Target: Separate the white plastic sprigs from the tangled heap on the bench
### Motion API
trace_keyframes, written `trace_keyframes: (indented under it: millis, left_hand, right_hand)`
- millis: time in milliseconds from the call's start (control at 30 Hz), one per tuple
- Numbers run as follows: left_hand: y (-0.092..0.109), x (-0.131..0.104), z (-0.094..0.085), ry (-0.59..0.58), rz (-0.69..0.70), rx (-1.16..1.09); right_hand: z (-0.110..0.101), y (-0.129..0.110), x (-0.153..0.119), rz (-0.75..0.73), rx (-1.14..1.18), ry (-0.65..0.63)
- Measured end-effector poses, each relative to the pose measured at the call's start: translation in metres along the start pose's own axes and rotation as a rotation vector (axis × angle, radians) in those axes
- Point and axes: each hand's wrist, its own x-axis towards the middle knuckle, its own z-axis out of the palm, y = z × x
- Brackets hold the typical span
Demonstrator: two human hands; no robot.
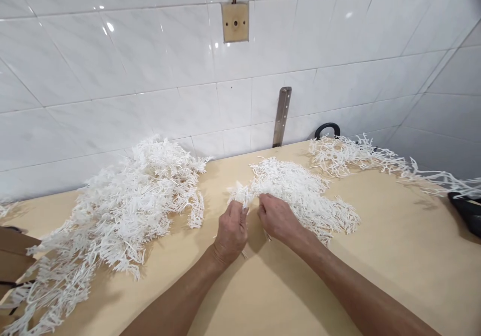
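Tuft (240, 194) in play, a teasing-apart step, it seems!
Left hand (231, 230) pinches it beside the middle pile (296, 186); right hand (277, 217) curls close, hold hidden; next likely needs a gentle pull.

Ahead of you a white tiled wall (150, 50) backs the pale table (413, 266). You have a square yellowish plate (235, 23) set in it, and below right, a perforated metal strip (282, 115). Farther right sits a black loop (326, 126), perhaps a handle; at your near left, brown cardboard (15, 253).
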Motion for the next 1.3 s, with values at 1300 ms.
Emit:
trace_keyframes:
  millis: [1300]
  left_hand:
    - [-0.004, 0.014, -0.001, -0.193, -0.596, -0.595]
  right_hand:
    - [0.0, -0.001, -0.013, -0.117, 0.27, 0.044]
